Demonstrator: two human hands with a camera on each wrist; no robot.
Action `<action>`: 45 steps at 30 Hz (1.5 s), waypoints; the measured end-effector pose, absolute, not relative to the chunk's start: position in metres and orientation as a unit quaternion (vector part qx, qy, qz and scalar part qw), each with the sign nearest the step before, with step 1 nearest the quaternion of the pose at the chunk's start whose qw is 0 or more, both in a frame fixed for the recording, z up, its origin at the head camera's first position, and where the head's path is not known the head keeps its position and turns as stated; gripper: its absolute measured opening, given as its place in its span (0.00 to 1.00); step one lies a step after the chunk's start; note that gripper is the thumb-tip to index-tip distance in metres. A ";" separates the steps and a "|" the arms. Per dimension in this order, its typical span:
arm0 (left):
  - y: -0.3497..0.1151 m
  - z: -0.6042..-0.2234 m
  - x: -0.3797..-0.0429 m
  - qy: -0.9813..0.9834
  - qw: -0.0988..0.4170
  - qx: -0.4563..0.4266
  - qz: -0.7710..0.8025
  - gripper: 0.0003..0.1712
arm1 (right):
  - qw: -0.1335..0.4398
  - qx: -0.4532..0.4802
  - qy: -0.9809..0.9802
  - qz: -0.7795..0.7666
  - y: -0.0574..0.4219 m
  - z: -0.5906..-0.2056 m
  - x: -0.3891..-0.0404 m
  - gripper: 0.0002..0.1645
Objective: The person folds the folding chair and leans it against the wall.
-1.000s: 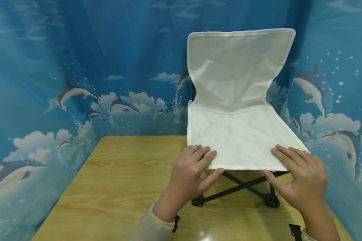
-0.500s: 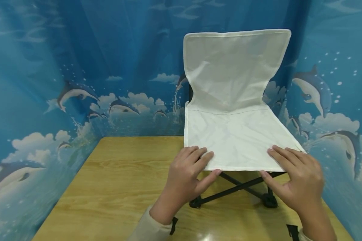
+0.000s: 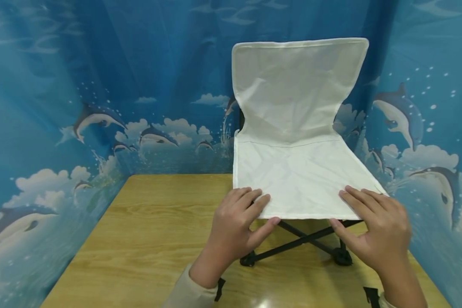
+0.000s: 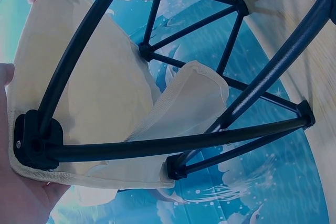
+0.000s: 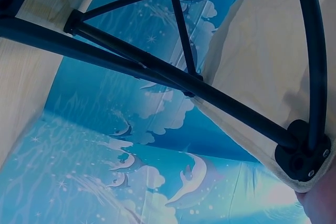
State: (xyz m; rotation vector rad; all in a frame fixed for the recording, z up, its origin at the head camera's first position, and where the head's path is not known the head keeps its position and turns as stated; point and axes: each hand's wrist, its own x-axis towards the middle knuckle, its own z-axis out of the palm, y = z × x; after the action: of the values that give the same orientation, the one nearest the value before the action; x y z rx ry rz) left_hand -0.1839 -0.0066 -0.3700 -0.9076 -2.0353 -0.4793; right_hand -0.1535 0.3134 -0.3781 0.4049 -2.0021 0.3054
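A small folding chair (image 3: 292, 175) with a white fabric seat and back and crossed black legs stands upright on the right side of the table. My left hand (image 3: 236, 220) holds its front left corner, fingers bent over the top and thumb along the front edge. At the opposite front corner, my right hand (image 3: 383, 222) holds it the same way. From below, the left wrist view shows the chair's black tubes (image 4: 173, 142) and my left hand (image 4: 29, 198) around the corner. A plastic joint (image 5: 302, 150) and part of my right hand (image 5: 320, 203) appear in the right wrist view.
The wood-grain table (image 3: 138, 239) extends to the left of the chair. Blue curtains with dolphins (image 3: 169, 85) stand close behind and on both sides. Black straps (image 3: 371, 295) hang by the wrists.
The chair has shifted slightly to the left, with both hands moving along with it. Their hold on the front corners looks the same.
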 end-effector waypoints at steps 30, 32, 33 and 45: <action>-0.017 -0.369 -0.179 -0.812 0.422 -0.355 -0.192 0.29 | 0.509 0.169 -0.835 0.125 0.303 -0.379 -0.152 0.48; -0.018 -0.369 -0.178 -0.811 0.423 -0.355 -0.193 0.29 | 0.508 0.170 -0.835 0.126 0.303 -0.378 -0.152 0.48; -0.018 -0.369 -0.179 -0.810 0.424 -0.355 -0.193 0.29 | 0.508 0.169 -0.835 0.126 0.302 -0.378 -0.152 0.48; -0.023 -0.370 -0.178 -0.805 0.431 -0.356 -0.198 0.29 | 0.506 0.169 -0.837 0.125 0.297 -0.377 -0.151 0.48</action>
State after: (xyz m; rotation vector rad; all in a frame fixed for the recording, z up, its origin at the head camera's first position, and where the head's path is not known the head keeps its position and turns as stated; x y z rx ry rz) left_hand -0.1780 -0.0226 -0.3702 -0.8889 -2.0074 -0.4935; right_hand -0.1511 0.2972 -0.3774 0.4065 -2.0182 0.3010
